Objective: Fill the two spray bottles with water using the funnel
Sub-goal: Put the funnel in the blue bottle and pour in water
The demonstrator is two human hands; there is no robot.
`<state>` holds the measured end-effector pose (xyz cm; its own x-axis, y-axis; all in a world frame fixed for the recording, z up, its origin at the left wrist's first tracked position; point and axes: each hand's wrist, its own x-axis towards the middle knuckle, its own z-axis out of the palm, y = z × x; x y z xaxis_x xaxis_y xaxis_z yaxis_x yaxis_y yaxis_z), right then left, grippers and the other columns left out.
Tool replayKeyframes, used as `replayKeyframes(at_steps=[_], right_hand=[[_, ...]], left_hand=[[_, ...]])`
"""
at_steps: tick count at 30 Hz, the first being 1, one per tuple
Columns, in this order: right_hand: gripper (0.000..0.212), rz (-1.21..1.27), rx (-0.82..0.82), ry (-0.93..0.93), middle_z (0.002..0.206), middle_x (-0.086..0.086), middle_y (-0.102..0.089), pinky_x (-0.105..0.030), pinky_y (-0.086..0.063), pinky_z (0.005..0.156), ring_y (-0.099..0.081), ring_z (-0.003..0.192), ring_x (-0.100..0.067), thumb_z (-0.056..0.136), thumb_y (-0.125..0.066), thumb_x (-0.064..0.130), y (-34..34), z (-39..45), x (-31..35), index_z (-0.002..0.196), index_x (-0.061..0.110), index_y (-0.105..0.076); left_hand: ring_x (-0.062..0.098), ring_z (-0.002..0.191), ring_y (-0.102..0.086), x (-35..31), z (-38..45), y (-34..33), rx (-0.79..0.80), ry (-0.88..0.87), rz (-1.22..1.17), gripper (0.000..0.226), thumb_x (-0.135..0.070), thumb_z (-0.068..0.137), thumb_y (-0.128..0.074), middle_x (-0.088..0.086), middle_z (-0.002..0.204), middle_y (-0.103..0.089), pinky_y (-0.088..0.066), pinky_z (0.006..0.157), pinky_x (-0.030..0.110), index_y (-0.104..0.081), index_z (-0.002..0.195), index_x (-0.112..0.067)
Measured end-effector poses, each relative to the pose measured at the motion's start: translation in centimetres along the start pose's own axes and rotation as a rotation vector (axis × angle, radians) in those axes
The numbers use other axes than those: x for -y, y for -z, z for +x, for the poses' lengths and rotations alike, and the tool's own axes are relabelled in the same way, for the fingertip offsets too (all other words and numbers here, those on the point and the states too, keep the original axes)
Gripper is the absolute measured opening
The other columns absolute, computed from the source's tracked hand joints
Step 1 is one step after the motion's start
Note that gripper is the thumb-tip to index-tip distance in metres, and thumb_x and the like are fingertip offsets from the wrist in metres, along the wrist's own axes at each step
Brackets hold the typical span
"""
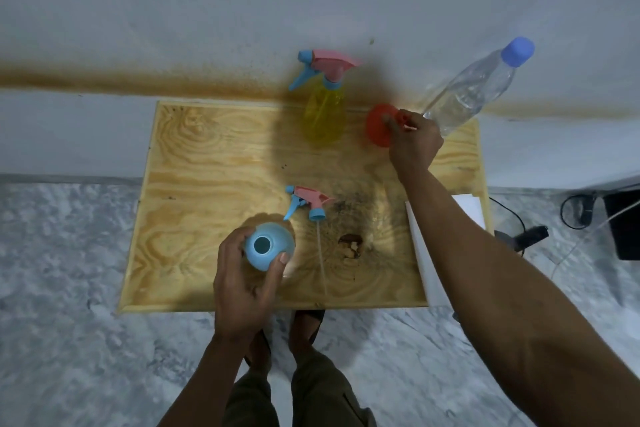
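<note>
My left hand [242, 284] grips a blue spray bottle [269, 245] with its neck open, standing near the front of the wooden table [214, 166]. Its pink and blue spray head [306, 205] lies on the table just behind it, with the dip tube trailing toward the front edge. A yellow spray bottle [325, 114] with its head screwed on stands at the back. To its right my right hand [414, 146] pinches the spout of a red funnel [377, 126]. A clear water bottle [474, 90] with a blue cap stands at the back right corner.
A white sheet [420, 253] lies along the table's right edge under my right forearm. A dark stain and a chipped patch [351, 244] mark the table's middle. Cables and a black box [623, 218] lie on the floor to the right. The wall is directly behind the table.
</note>
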<state>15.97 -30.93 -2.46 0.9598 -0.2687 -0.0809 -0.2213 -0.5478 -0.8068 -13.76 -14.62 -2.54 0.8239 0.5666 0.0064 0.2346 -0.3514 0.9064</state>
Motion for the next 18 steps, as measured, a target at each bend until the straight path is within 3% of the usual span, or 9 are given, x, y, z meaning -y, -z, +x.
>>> replayKeyframes(at_steps=[2, 6, 10, 15, 18], right_hand=[[0.035, 0.063, -0.016, 0.027, 0.096, 0.000, -0.077, -0.021, -0.047, 0.081, -0.070, 0.088, -0.013, 0.076, -0.082, 0.037, 1.0, -1.5, 1.1, 0.106, 0.019, -0.079], [0.028, 0.329, 0.057, -0.014, 0.084, 0.005, -0.078, -0.039, -0.060, 0.084, -0.073, 0.080, -0.010, 0.068, -0.090, 0.033, 2.8, -5.3, 3.2, 0.092, 0.023, -0.080], [0.024, 0.540, 0.228, -0.082, 0.080, 0.003, -0.074, -0.035, -0.061, 0.073, -0.070, 0.075, -0.012, 0.073, -0.089, 0.027, 5.0, -11.3, 5.9, 0.089, 0.016, -0.075], [0.027, 0.622, 0.463, -0.130, 0.086, -0.005, -0.077, -0.032, -0.060, 0.073, -0.074, 0.082, -0.019, 0.073, -0.088, 0.020, 5.2, -18.3, 6.9, 0.092, 0.007, -0.073], [0.023, 0.634, 0.557, -0.141, 0.090, -0.011, -0.077, -0.031, -0.056, 0.075, -0.074, 0.086, -0.019, 0.072, -0.088, 0.011, 4.6, -20.6, 6.3, 0.089, 0.005, -0.073]], left_hand=[[0.013, 0.114, -0.059, -0.2, 0.0, 0.1, 0.014, 0.013, 0.001, 0.055, -0.040, 0.085, -0.068, -0.001, 0.122, -0.057, -0.051, 0.092, 0.027, -0.053, 0.128, -0.010], [0.005, 0.113, -0.058, -1.0, -0.1, 0.3, 0.040, 0.046, 0.025, 0.053, -0.036, 0.086, -0.073, -0.002, 0.121, -0.058, -0.051, 0.092, 0.022, -0.052, 0.129, -0.014], [0.000, 0.110, -0.058, -1.9, -0.1, 0.6, 0.054, 0.080, 0.037, 0.050, -0.028, 0.086, -0.076, -0.005, 0.121, -0.060, -0.053, 0.088, 0.026, -0.052, 0.129, -0.018], [0.008, 0.110, -0.061, -1.7, -0.1, 1.0, 0.059, 0.125, 0.013, 0.048, -0.031, 0.086, -0.077, -0.008, 0.120, -0.061, -0.056, 0.088, 0.034, -0.052, 0.127, -0.026], [0.007, 0.105, -0.063, -1.7, -0.2, 1.0, 0.062, 0.158, 0.010, 0.046, -0.031, 0.085, -0.078, -0.010, 0.116, -0.062, -0.056, 0.084, 0.031, -0.053, 0.123, -0.030]])
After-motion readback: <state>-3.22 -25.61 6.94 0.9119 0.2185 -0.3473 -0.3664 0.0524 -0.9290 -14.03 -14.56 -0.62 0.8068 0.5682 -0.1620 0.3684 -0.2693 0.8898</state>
